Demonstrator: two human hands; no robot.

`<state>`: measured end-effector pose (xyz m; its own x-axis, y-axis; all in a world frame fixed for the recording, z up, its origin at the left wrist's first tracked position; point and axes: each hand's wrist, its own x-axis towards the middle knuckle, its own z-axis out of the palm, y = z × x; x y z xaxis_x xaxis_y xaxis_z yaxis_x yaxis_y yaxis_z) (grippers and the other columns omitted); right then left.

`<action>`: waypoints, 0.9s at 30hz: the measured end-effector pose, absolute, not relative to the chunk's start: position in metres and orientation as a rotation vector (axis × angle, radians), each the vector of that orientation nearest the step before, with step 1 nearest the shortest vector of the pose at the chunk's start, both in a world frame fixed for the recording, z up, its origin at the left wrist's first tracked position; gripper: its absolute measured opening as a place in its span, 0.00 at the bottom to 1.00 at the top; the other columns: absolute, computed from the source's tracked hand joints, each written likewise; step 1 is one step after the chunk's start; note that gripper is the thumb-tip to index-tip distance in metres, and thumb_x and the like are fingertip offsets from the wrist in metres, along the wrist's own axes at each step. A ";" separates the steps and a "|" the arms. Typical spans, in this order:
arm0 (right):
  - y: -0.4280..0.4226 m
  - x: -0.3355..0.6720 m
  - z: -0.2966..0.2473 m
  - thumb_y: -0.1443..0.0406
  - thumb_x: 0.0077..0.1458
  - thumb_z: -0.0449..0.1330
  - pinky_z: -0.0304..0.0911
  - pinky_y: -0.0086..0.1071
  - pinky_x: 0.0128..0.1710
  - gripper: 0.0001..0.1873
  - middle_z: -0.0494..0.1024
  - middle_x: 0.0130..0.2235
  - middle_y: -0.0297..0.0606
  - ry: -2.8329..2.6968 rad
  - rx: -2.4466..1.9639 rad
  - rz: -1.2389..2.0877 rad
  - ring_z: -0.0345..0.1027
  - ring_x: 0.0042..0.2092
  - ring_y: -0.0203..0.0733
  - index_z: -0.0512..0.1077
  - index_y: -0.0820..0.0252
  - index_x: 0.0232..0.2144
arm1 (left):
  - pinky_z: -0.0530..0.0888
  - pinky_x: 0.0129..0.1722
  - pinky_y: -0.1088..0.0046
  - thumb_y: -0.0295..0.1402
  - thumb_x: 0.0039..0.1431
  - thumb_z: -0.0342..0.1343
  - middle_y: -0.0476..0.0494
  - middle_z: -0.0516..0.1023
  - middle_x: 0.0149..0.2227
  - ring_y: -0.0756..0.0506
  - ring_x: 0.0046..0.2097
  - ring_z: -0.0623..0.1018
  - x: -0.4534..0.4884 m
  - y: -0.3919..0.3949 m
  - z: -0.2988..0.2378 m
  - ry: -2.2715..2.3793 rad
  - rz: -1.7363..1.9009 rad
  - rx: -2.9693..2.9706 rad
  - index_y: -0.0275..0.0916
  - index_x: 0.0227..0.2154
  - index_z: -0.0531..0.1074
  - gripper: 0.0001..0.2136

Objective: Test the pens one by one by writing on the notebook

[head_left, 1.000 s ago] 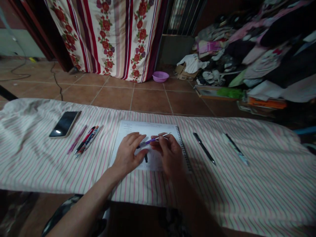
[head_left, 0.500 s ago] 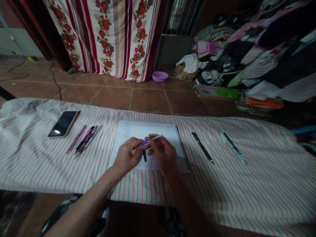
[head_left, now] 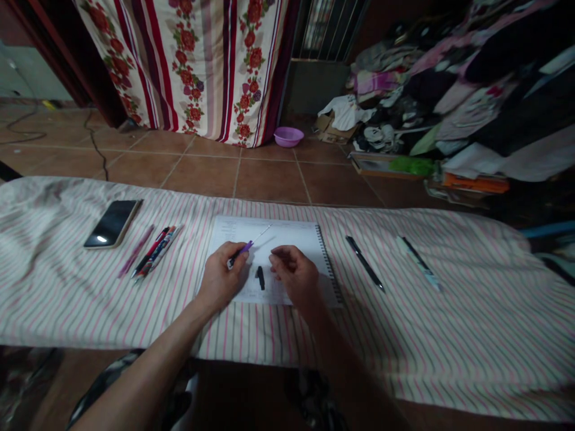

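My left hand (head_left: pixel 222 272) is closed on a purple pen (head_left: pixel 245 247), over the left half of an open spiral notebook (head_left: pixel 296 233). From the pen a thin, pale refill (head_left: pixel 261 234) sticks out, slanting up to the right. My right hand (head_left: pixel 295 274) hovers over the notebook's right half, apart from the pen. Its fingers are curled with the thumb close to them; whether something small is pinched there is hidden. Between the hands a short black pen piece with a clip (head_left: pixel 260 278) lies on the page.
Left of the notebook are several pens (head_left: pixel 155 254) and a phone (head_left: pixel 113 224). To its right lie a black pen (head_left: pixel 365 263) and a light-patterned pen (head_left: pixel 421 263). A striped cloth (head_left: pixel 395 341) covers the table. Beyond are a purple basin (head_left: pixel 288 137) and piled clothes.
My right hand has come away from the refill and drawn slightly back. My left hand has shifted a little left with the pen, whose refill now points more steeply upward.
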<state>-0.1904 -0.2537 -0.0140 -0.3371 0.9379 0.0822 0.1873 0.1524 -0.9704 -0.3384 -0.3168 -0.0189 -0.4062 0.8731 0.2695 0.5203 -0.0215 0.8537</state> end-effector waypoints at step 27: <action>-0.265 -0.185 -0.024 0.69 0.49 0.56 0.59 0.32 0.34 0.09 0.73 0.34 0.38 -2.536 -1.045 0.700 0.68 0.33 0.40 0.63 0.59 0.36 | 0.70 0.38 0.70 0.35 0.55 0.51 0.45 0.76 0.32 0.47 0.35 0.74 -0.346 -0.320 -0.021 1.956 1.406 1.403 0.37 0.36 0.73 0.10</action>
